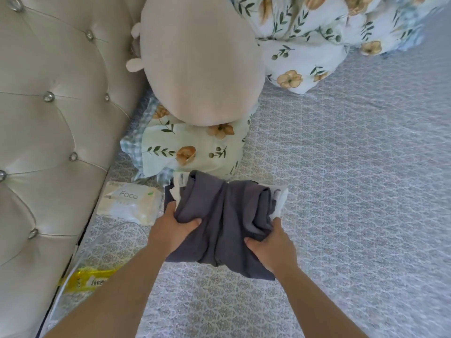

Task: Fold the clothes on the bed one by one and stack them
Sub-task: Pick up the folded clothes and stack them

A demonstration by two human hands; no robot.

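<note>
A folded dark grey garment [224,215] lies bunched on the patterned bed sheet [353,191], low in the middle of the head view. White folded clothing [279,198] peeks out beneath it at its right and upper left edges. My left hand [174,228] grips the grey garment's left side, thumb on top. My right hand [271,245] clasps its right side, fingers tucked under the fabric.
A floral pillow [192,152] lies just beyond the garment, with a large beige cushion [197,62] on top of it. A floral duvet [317,32] is heaped at the back. A tissue pack [129,203] and a yellow packet [90,281] lie beside the tufted headboard [48,118] on the left.
</note>
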